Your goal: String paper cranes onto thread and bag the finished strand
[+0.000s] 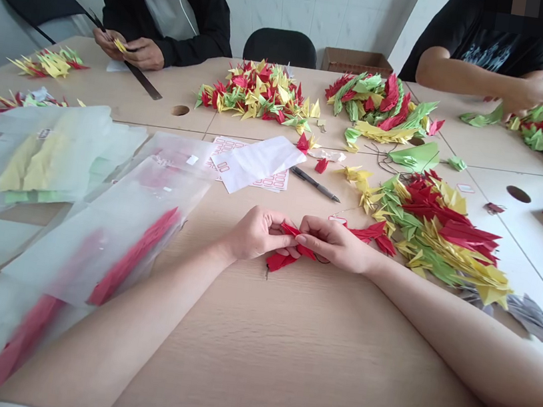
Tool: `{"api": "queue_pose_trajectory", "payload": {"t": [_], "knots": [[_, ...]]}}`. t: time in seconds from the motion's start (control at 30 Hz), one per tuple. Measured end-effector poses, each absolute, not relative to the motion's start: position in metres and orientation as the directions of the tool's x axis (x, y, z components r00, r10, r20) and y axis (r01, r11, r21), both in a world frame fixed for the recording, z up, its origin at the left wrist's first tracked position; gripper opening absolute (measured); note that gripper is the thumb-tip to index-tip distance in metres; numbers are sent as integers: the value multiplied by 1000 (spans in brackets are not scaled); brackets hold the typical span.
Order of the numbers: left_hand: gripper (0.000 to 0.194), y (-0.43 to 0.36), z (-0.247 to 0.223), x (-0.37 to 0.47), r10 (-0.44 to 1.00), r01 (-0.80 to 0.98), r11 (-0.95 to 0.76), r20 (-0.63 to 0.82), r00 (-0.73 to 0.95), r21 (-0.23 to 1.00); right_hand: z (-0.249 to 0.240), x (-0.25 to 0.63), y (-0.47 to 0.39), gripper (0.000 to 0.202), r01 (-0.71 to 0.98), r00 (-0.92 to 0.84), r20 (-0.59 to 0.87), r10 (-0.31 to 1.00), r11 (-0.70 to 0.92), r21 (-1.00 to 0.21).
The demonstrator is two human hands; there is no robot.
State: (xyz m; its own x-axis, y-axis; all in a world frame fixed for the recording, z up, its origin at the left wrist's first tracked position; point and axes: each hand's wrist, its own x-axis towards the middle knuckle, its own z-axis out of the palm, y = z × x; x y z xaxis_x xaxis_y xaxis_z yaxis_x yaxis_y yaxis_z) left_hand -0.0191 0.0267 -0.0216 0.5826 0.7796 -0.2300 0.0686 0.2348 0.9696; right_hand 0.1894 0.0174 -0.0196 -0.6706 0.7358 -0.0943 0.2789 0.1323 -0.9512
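My left hand (261,234) and my right hand (335,244) meet above the table's middle, both closed in a pinch on red folded paper (291,229), which looks like an origami crane. More red folded paper (279,262) hangs just below my left fingers, with a dark thread end under it. Behind my right hand lie several red paper cranes (373,234), beside strings of red, yellow and green cranes (443,221). My fingers partly hide the piece they hold.
Clear plastic bags (149,213) with folded paper cover the left side. A pen (315,184), a white paper slip (262,162) and a heap of cranes (262,91) lie ahead. Two people work across the table, one holding a steel ruler (142,80).
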Motion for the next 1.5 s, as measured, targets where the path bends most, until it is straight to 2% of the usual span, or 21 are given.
{"api": "queue_pose_trajectory", "payload": {"t": [0.2, 0.7, 1.1, 1.5], "knots": [[35, 27, -21, -19, 767, 67, 251, -240, 595, 966, -20, 191, 18, 34, 295, -658, -80, 749, 159, -942], [33, 26, -19, -19, 774, 58, 228, -218, 594, 972, -21, 192, 21, 34, 115, -726, -129, 675, -66, -991], [25, 26, -21, -20, 784, 59, 152, -157, 600, 987, -14, 190, 21, 31, 158, -700, -141, 700, -41, -987], [23, 22, -22, -19, 798, 64, 97, -116, 591, 993, -21, 192, 23, 29, 69, -763, -70, 643, -27, -997]]}}
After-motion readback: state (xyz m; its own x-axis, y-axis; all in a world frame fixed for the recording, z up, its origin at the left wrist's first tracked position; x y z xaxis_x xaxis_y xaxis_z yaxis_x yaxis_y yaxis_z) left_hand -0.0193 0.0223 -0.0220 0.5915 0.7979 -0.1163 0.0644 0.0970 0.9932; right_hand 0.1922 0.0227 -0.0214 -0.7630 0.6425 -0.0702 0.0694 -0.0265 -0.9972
